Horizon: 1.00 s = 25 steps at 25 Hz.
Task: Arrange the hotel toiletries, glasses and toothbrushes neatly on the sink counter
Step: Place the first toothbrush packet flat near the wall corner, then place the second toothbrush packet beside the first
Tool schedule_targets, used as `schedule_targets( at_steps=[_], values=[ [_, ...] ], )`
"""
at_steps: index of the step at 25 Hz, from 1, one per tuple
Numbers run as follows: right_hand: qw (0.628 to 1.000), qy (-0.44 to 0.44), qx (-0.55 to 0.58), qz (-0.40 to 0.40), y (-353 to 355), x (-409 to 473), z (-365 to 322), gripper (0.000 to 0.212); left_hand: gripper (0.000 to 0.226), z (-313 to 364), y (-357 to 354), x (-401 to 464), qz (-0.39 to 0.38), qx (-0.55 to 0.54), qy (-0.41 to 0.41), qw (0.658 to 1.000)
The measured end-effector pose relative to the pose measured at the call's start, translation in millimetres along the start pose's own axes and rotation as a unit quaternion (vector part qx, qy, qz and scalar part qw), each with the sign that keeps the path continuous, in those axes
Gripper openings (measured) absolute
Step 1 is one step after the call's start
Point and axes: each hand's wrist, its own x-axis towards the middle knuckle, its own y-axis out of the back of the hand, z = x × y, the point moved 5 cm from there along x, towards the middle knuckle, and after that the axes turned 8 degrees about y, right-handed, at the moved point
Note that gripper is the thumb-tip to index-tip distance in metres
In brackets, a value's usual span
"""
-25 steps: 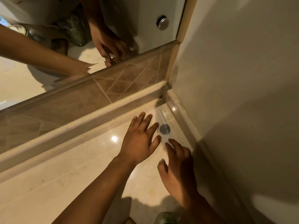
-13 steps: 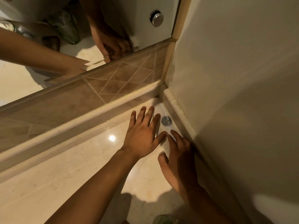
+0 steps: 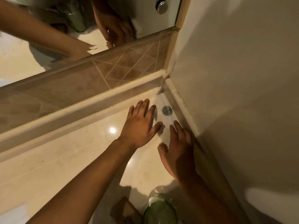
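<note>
A flat white toiletry packet (image 3: 163, 120) with a grey round mark lies on the pale counter (image 3: 64, 159), pushed into the back right corner by the wall. My left hand (image 3: 140, 125) lies flat on the counter, its straight fingers against the packet's left side. On the other side my right hand (image 3: 178, 152) is also flat, fingertips at the packet's near right edge beside the wall trim. Neither hand grips anything. At the bottom edge of the view stands a green glass (image 3: 159, 210), partly cut off.
A small brown card or box (image 3: 126, 210) lies left of the glass. The tiled backsplash (image 3: 80, 84) and mirror (image 3: 48, 38) run along the back; the side wall (image 3: 234, 94) closes the right. A round metal fitting (image 3: 161, 5) shows in the mirror.
Both hands slid further into the corner alongside the white packet. The view dropped a little, and the green glass and brown item came into sight at the bottom.
</note>
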Motion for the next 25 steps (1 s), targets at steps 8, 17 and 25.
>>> schedule_targets(
  at_steps=[8,17,25],
  values=[
    [0.991,0.118,0.058,-0.002,18.0,-65.9,-25.3,0.06,0.067,-15.6,36.0,-116.7,0.018,-0.021,0.08,0.996],
    [0.947,0.305,0.09,0.044,37.8,-171.1,-71.7,0.04,0.05,-20.7,47.0,-307.9,0.129,-0.158,0.199,0.959],
    [0.902,0.41,0.052,-0.126,-25.6,-275.1,-106.3,0.021,0.017,-16.8,-17.2,-479.7,0.273,-0.318,0.39,0.82]
  ],
)
